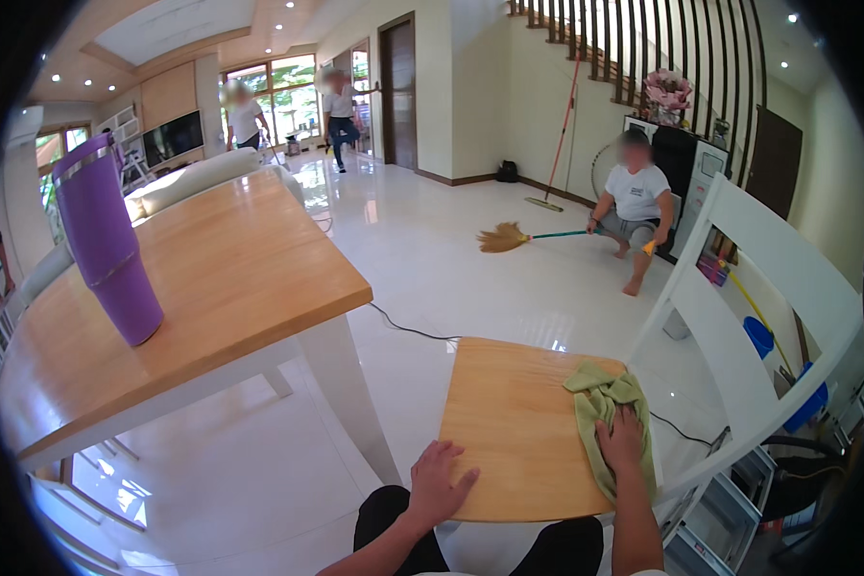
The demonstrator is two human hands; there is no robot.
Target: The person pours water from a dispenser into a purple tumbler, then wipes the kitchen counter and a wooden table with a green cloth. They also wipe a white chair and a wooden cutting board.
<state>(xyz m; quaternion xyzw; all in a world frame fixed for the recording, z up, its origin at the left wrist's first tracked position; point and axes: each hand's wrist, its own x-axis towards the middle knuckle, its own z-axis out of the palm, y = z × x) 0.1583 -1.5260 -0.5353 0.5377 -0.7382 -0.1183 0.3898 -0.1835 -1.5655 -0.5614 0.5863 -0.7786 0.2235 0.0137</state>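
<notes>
A chair with a light wooden seat (513, 425) and a white slatted backrest (785, 237) stands before me, its back to the right. My right hand (623, 435) presses on a crumpled green cloth (594, 403) at the seat's right side, near the backrest. Part of the cloth is covered by the hand. On the seat's left edge rests my left hand (441, 479), fingers spread, holding nothing.
A wooden table (223, 252) with a purple tumbler (108, 245) stands at left. A black cable (410, 331) crosses the floor. One person (633, 191) squats with a broom (507, 237). Two people are farther back. A folded ladder (723, 515) and blue buckets (757, 337) are at right.
</notes>
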